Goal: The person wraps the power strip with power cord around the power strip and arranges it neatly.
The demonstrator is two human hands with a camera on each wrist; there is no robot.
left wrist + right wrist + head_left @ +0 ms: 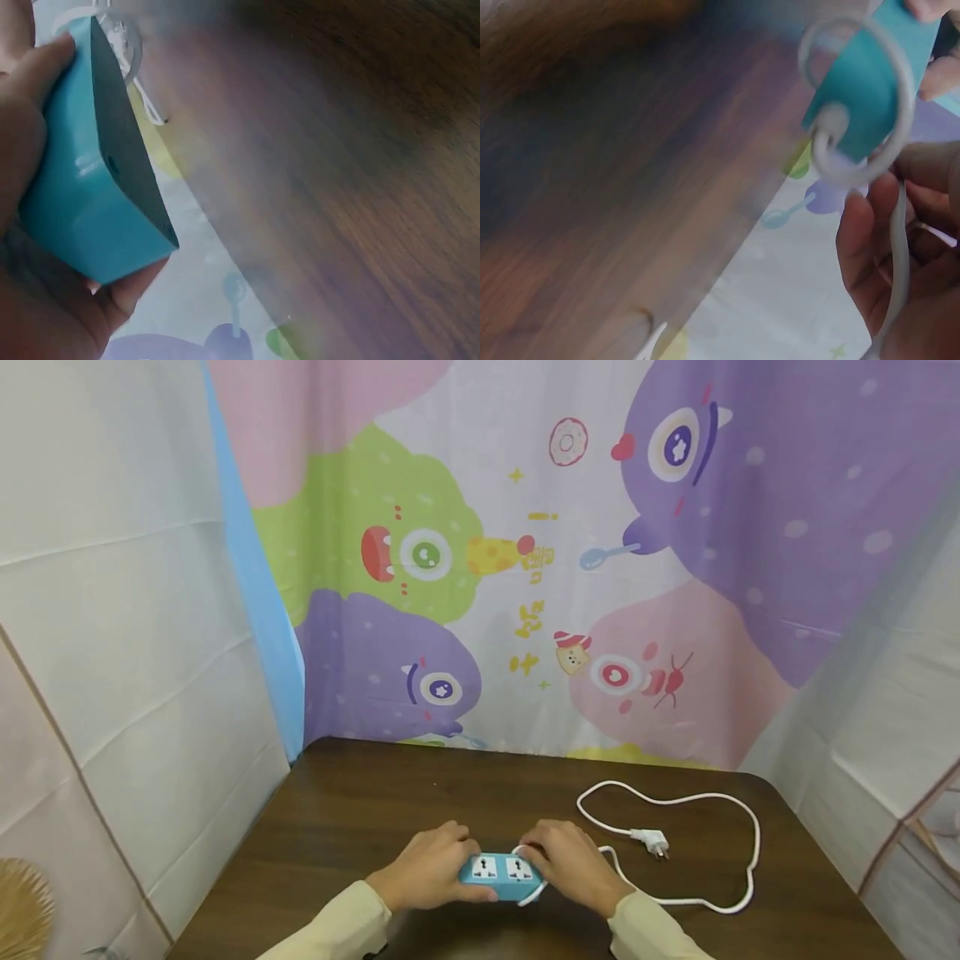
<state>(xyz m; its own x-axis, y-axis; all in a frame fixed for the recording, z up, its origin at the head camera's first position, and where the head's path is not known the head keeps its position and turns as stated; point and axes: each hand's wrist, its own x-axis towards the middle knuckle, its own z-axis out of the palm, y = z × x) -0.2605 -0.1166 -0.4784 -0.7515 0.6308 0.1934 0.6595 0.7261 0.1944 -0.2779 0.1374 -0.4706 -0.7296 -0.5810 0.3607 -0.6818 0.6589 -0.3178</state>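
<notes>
My left hand (431, 867) grips one end of a small light-blue power strip (501, 892), thumb along its near side and fingers behind. Two white sockets on the strip face up in the head view. A plain blue end of the power strip (75, 187) fills the left wrist view's left side. My right hand (573, 864) is at the other end, pinching the white cord (899, 240). There the cord leaves the strip's end and makes a loop around it. On the table to the right lies the white plug (651, 840) at the cord's far end.
The rest of the white cord spreads in a wide bend over the right side of the dark wooden table (375, 802). A curtain (510, 693) printed with cartoon monsters hangs behind the table. Pale fabric walls stand at both sides.
</notes>
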